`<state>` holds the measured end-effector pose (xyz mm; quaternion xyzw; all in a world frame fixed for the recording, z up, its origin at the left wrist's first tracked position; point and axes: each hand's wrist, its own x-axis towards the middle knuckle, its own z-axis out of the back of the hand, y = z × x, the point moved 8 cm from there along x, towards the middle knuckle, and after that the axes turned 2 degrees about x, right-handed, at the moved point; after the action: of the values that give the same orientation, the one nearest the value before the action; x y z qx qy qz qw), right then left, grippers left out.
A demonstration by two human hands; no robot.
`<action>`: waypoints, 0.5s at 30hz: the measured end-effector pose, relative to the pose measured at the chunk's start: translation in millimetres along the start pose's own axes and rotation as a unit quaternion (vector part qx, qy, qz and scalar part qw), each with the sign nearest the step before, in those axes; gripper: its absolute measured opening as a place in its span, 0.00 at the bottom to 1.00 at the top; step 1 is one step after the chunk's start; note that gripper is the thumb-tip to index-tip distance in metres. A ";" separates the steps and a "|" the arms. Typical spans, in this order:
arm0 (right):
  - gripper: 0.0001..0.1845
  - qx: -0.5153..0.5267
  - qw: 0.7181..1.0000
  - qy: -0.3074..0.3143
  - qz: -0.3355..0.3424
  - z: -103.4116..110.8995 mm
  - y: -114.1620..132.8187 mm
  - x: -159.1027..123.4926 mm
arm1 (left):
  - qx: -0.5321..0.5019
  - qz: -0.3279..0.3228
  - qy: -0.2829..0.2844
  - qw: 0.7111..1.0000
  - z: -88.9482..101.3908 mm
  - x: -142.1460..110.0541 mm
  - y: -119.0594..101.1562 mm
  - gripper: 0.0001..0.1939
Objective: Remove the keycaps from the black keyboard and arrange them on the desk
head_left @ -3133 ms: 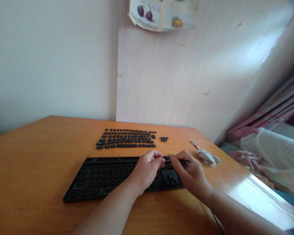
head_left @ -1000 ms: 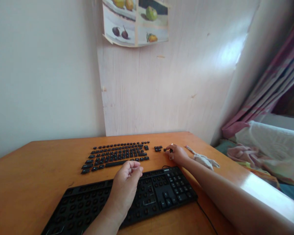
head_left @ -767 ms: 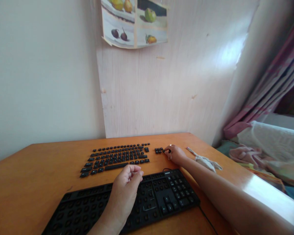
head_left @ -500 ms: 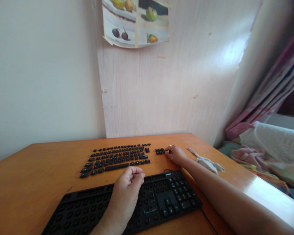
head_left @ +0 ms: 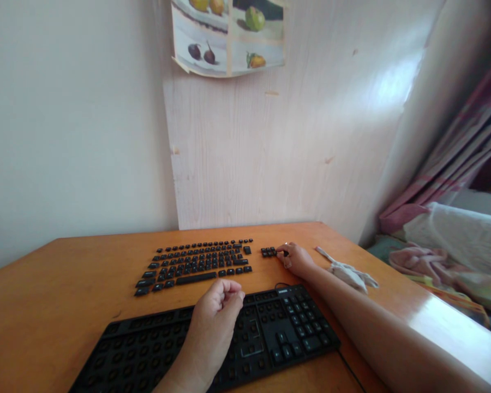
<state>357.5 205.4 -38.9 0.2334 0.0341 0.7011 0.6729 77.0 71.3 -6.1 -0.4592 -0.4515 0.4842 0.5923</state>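
Observation:
A black keyboard (head_left: 270, 333) lies across the front of the desk, most of its key sockets bare, with keys in place at the number pad and arrow cluster. Over its middle, my left hand (head_left: 219, 311) is closed, fingertips pressed to the thumb; whatever they may hold is hidden. Behind the keyboard, rows of loose black keycaps (head_left: 200, 262) are laid out in keyboard order, a long space bar (head_left: 195, 278) among them. Farther right, my right hand (head_left: 297, 259) pinches a black keycap (head_left: 285, 253) at the end of a small keycap group (head_left: 268, 251).
A crumpled pale cloth (head_left: 352, 274) lies on the wooden desk (head_left: 33, 289), right of my right forearm. The keyboard's cable (head_left: 349, 371) runs off its right side. Beyond the desk are heaped fabrics (head_left: 417, 259) and a curtain (head_left: 442, 142). Fruit pictures (head_left: 229, 38) hang on the wall.
The whole view has shifted slightly. Both hands keep nearly the same poses, the right one still at the small keycap group.

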 end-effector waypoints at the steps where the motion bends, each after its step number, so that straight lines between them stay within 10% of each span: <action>1: 0.16 0.001 1.000 -0.002 0.001 0.2 0.5 -0.2 | 0.000 0.000 0.002 1.000 -0.2 0.1 -0.1 0.14; 15: 0.16 0.010 1.000 -0.013 -0.008 4.4 2.6 -3.9 | 0.002 0.003 0.003 1.000 -0.4 0.0 2.0 0.14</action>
<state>356.6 200.3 -35.2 0.2491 0.0337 0.6922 0.6765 77.0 71.5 -8.2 -0.4610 -0.4472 0.4855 0.5932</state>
